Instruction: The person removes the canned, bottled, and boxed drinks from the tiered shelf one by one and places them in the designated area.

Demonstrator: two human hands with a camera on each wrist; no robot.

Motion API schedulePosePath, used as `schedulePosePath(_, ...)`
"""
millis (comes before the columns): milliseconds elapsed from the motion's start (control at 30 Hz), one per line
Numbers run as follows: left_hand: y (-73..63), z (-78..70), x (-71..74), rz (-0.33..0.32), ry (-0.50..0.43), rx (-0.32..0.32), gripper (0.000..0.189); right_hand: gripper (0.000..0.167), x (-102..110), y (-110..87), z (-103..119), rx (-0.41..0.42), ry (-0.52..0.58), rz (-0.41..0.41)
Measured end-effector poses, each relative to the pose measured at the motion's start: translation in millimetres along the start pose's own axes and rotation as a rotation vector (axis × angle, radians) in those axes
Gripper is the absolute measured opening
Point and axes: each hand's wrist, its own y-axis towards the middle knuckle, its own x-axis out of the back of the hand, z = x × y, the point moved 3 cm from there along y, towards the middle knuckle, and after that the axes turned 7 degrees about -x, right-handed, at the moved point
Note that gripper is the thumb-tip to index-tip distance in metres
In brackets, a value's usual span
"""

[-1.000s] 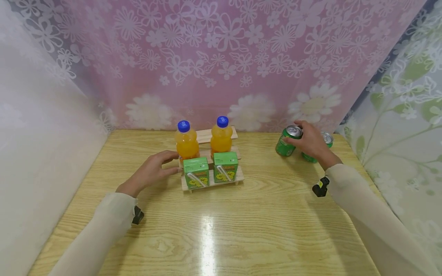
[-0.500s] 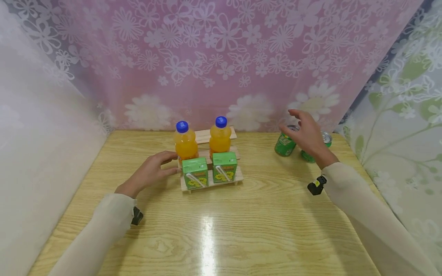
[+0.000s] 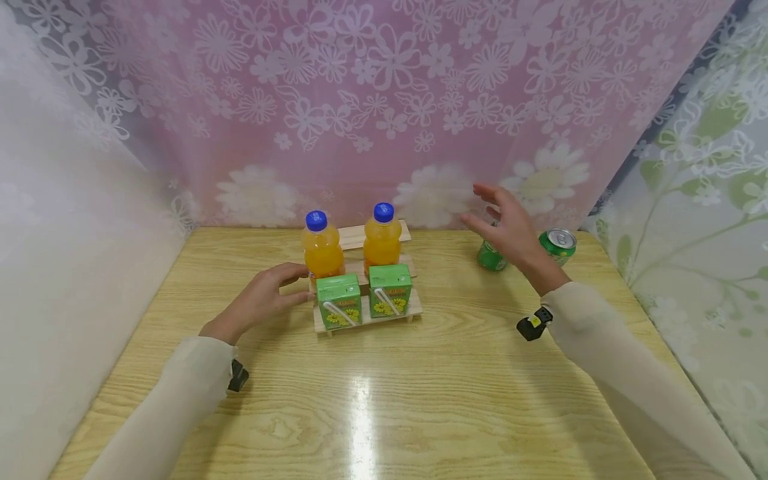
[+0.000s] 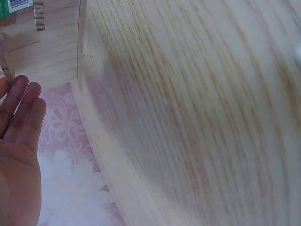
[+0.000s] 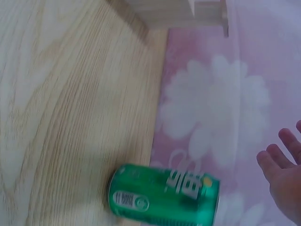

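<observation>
My left hand [image 3: 261, 300] pinches the left edge of a small tiered wooden rack [image 3: 375, 236]. In the left wrist view, a wooden end piece [image 4: 8, 69] lies between the thumb and fingertips. The rack bears two orange drink bottles with blue caps, the left bottle [image 3: 323, 255] and the right bottle [image 3: 382, 245]. Two green juice boxes, the left box [image 3: 339, 301] and the right box [image 3: 390, 291], stand on its front step. My right hand [image 3: 509, 228], fingers loosely spread, holds nothing. It hovers over a green soda can [image 3: 492, 257], partly hiding it.
A second green can [image 3: 558, 247] stands right of the first, behind my right wrist. The wooden table [image 3: 456, 400] meets a pink flowered curtain [image 3: 384, 133] at the back. Pale cloth hangs on both sides.
My right hand has let go of the green can, risen and moved left over it, uncovering the second can. The left hand and the rack have stayed put.
</observation>
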Motion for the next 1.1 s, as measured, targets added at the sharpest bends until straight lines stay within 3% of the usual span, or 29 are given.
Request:
schedulePosePath(233, 1.0, -1.6, 0.2, 0.002, -0.006, 0.004, 0.053, 0.072, -17, 0.2, 12, 0.005, 0.105, 0.029)
schedulePosePath(367, 0.9, -1.8, 0.3, 0.004, -0.007, 0.013, 0.053, 0.069, -27, -1.6, 20, 0.049, 0.145, 0.053)
schedulePosePath(1100, 0.0, -1.4, 0.1, 0.006, -0.008, 0.025, 0.054, 0.074, -87, -9.8, 49, 0.129, 0.214, 0.263)
